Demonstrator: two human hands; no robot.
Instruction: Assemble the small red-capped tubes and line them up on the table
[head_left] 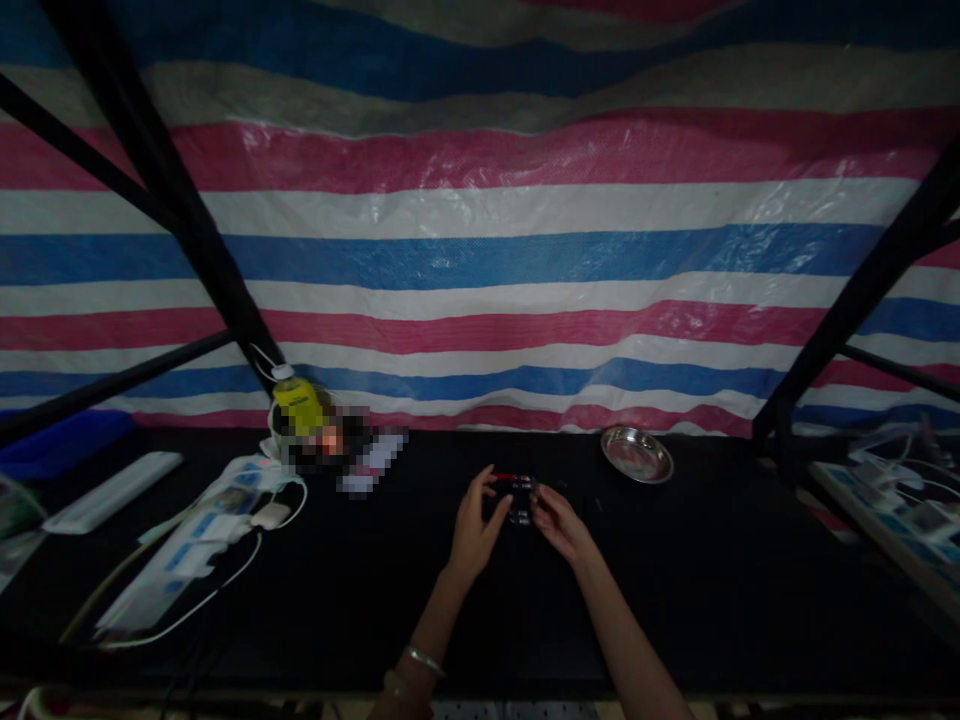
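Both of my hands meet over the middle of a black table (pixel 675 580). My left hand (pixel 474 525) is curled, its fingers pinching a small dark object with a red part (pixel 517 492). From the other side my right hand (pixel 559 522) grips the same small object with bent fingers. The object is too small and dim to name. A bracelet sits on my left wrist.
A shiny metal dish (pixel 637 454) lies at the back right of my hands. At the left are a yellow bottle (pixel 298 408), white power strips (pixel 180 560) and cables. Another power strip (pixel 892 520) sits at the right. Black frame bars and a striped tarp stand behind.
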